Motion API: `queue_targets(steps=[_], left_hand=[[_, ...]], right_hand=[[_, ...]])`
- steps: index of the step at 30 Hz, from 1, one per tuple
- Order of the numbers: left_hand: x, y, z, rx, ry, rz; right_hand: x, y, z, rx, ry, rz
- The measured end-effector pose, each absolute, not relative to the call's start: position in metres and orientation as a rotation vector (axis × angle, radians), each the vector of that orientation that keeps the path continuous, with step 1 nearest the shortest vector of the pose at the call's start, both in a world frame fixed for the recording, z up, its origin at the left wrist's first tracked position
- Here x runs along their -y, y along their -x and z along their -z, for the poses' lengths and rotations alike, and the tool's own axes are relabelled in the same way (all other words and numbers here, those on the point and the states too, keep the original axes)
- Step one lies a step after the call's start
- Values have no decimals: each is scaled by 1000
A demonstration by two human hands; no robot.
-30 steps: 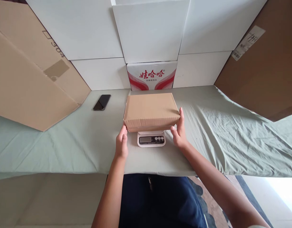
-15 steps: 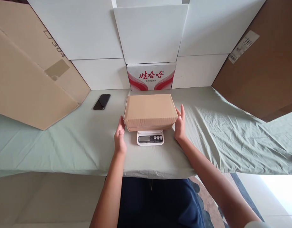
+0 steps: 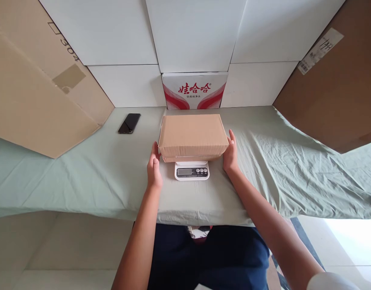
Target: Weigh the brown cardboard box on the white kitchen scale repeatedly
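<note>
A closed brown cardboard box [image 3: 193, 131] sits over a white digital kitchen scale [image 3: 191, 176], covering its weighing platform. Only the scale's front, with a display and several round buttons, shows; I cannot read any number there. At the box's left end, my left hand [image 3: 155, 167] holds its near corner, fingers along the side and thumb up. On the opposite end my right hand [image 3: 230, 155] holds the box's right side, its fingers partly hidden behind the corner.
A black phone [image 3: 129, 123] lies left of the box on the green cloth [image 3: 97, 177]. Large cardboard panels [image 3: 52, 100] flank the table on the left and right. White boxes [image 3: 125, 84] and a red-and-white printed carton [image 3: 194, 92] stand behind.
The view has shifted slightly, so the scene sits a little higher in the picture. My right fingers have drawn in closer to the box. Box and scale keep their places.
</note>
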State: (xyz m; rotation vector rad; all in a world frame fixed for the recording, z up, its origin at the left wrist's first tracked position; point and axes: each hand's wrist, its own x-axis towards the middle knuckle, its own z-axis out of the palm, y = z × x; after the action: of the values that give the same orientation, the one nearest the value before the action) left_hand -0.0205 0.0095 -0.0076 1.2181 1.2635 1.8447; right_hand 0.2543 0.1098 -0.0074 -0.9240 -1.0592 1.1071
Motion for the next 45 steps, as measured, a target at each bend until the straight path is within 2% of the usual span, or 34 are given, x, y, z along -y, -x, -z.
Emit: queue_targets(steps=[20,36,45], left_hand=[[-15,23,13,-1337,-1076,-1827],[-6,24,-9,-1741,-903,-1881],[-2,24,-7,-1748,-759,-1974]], right_hand=[[-114,-250,0,1120,1010,-1037],[-118,-250,1,1142,997,-1075],[-107,-251,-15,1229,1015,-986]])
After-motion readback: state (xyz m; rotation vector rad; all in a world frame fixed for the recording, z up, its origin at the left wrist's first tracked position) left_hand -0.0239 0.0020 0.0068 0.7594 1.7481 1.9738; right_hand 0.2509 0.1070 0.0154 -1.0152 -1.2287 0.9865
